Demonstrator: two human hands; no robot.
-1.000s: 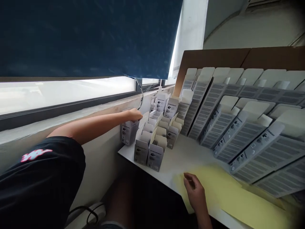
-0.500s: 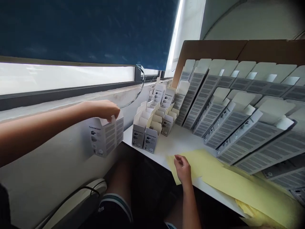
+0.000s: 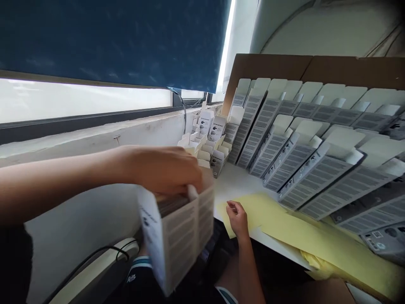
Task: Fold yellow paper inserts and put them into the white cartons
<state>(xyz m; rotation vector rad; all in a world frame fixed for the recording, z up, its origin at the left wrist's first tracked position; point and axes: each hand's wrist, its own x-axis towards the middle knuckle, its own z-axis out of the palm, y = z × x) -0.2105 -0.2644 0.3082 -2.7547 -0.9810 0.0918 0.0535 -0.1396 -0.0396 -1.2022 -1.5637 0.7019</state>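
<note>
My left hand (image 3: 171, 169) is closed over the top edge of small printed cartons (image 3: 182, 240), held in the air close to me, over my lap. They look like a pair side by side, with a seam down the long face; my fingers hide part of their top. My right hand (image 3: 238, 217) lies at the edge of a yellow sheet (image 3: 284, 223), its fingers loosely curled with a gap to the thumb and nothing in them. Behind the left hand, several small cartons with raised flaps (image 3: 217, 161) stand on the white table (image 3: 230, 181), some partly hidden.
Rows of taller grey cartons (image 3: 303, 169) with raised white flaps lean across the right side, before a brown cardboard panel (image 3: 272, 67). A white wall and window ledge (image 3: 139, 126) run along the left. A cable (image 3: 95, 253) curves at lower left.
My left hand has brought the cartons from beside the wall rightward and nearer to me; they now cover the front of the small carton group. My right hand has hardly moved.
</note>
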